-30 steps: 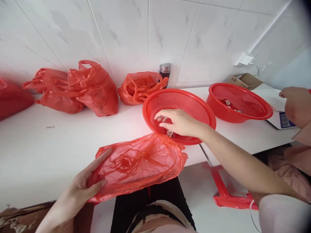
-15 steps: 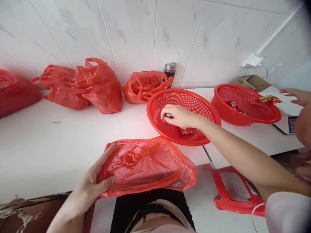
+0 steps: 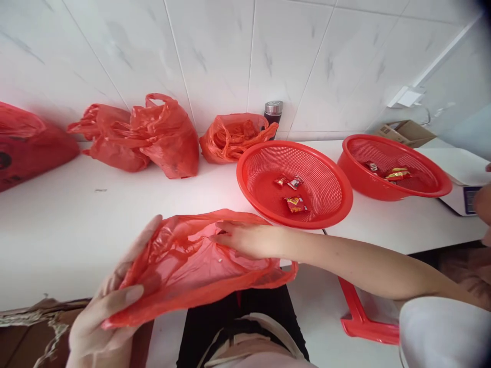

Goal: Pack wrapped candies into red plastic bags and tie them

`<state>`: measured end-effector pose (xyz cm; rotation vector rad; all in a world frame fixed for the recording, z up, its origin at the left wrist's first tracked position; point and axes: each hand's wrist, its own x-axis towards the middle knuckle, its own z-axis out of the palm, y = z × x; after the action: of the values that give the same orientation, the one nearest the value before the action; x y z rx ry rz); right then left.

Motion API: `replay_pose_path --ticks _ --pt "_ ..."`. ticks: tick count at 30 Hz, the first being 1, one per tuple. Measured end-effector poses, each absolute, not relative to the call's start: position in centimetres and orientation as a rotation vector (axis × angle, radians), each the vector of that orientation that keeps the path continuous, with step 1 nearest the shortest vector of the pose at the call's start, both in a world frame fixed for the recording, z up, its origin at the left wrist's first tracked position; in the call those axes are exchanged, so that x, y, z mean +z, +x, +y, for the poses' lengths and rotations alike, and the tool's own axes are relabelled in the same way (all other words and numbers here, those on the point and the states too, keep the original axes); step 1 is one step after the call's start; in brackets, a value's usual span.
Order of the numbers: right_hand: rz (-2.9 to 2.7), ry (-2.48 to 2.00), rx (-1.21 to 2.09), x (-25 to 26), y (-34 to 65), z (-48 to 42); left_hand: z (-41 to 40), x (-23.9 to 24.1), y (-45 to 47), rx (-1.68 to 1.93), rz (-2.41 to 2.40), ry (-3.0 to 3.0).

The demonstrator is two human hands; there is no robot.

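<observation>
My left hand (image 3: 109, 304) grips the left rim of a red plastic bag (image 3: 184, 301), thumb on the near side and fingers behind the film. The bag's mouth is spread wide towards me over the table edge. Inside that mouth is my right hand (image 3: 245, 241), palm down, its fingers stretched out and slightly apart; no item shows in them. Just beyond the bag, a red perforated basket (image 3: 257, 197) holds a larger red-and-yellow packet (image 3: 295, 204), a small red wrapped piece (image 3: 281, 180) and a white-and-red wrapped piece (image 3: 295, 182).
A second red basket (image 3: 372, 190) with several packets stands at the right, beside a scale (image 3: 454, 197) and a cardboard box (image 3: 406, 134). Filled red bags (image 3: 172, 140) line the wall near a dark flask (image 3: 273, 113). Below right is a red stool (image 3: 360, 322). Another person's arm shows far right.
My right hand has moved from the near basket into the bag. My left hand has pulled the bag's rim left and down. A co-worker's hand has withdrawn, leaving a yellow-red packet in the right basket.
</observation>
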<state>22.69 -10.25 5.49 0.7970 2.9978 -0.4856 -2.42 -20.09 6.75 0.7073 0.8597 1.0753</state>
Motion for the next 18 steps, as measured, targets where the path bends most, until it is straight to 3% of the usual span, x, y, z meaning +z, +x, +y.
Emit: replay_pose_path --ticks 4,7,10,12,15,18 --pt "3.118 0.766 -0.819 11.4 25.7 -10.5 -19.3 6.3 -2.4 1.116 0.877 0.659" --pt "3.119 1.315 -0.758 13.2 29.9 -8.2 -18.9 5.9 -1.3 1.114 0.861 0.624" --pt "2.533 1.719 -0.417 10.7 34.5 -5.2 -18.8 6.0 -0.4 1.132 0.898 0.616" --pt "2.201 1.689 -0.396 7.8 36.5 -3.9 -18.8 6.3 -0.1 1.124 0.942 0.623" --pt "2.111 1.633 -0.413 4.8 37.6 -3.1 -18.7 6.6 0.0 1.096 0.979 0.626" --pt "2.170 1.607 -0.411 5.1 37.4 -2.7 -18.7 6.7 -0.1 1.082 0.993 0.619"
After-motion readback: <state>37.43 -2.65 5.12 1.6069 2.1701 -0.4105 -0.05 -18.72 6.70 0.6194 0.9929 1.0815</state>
